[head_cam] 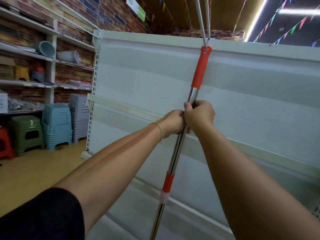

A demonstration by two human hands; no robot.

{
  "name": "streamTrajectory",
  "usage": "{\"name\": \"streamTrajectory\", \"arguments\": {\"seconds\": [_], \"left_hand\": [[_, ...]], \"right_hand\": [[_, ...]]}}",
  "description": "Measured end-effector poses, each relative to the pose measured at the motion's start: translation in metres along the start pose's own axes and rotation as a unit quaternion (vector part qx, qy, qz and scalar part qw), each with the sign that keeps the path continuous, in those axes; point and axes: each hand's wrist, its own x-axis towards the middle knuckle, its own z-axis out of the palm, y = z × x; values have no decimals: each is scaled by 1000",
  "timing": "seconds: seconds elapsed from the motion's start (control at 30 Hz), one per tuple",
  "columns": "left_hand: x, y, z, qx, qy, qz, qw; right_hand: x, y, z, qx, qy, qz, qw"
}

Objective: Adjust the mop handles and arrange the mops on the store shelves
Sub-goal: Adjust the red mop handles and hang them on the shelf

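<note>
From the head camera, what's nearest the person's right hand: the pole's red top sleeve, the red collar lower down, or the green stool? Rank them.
1. Red top sleeve, just above the right hand on the pole.
2. Red collar, lower down the same pole.
3. Green stool, far left on the floor.

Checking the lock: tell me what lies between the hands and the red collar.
Head view: bare steel tube runs from left hand and right hand to red collar.
</note>
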Motion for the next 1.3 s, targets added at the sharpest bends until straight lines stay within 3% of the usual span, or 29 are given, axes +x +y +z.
{"name": "streamTrajectory", "arguments": {"seconds": [0.23, 0.37, 0.53, 0.6, 0.9, 1.07, 1.3], "left_hand": [[-9, -14, 0, -34, 17, -53, 998], [-33, -59, -7, 170, -72, -52, 981], [-60, -112, -29, 153, -171, -155, 961], [-70, -119, -34, 138, -189, -157, 960], [-114, -118, -4, 195, -294, -70, 933], [-144, -86, 35, 338, -342, 104, 871], [-195, -44, 116, 303, -423, 240, 820]], "right_hand": [[-30, 16, 7, -81, -21, 77, 994], [-73, 48, 7, -146, -71, 127, 979], [-129, 89, -7, -186, -98, 165, 964], [-145, 94, -18, -202, -102, 176, 958], [-213, 98, -70, -285, -86, 201, 933], [-248, 98, -115, -305, -80, 219, 923], [-304, 100, -197, -335, -41, 257, 906]]}}
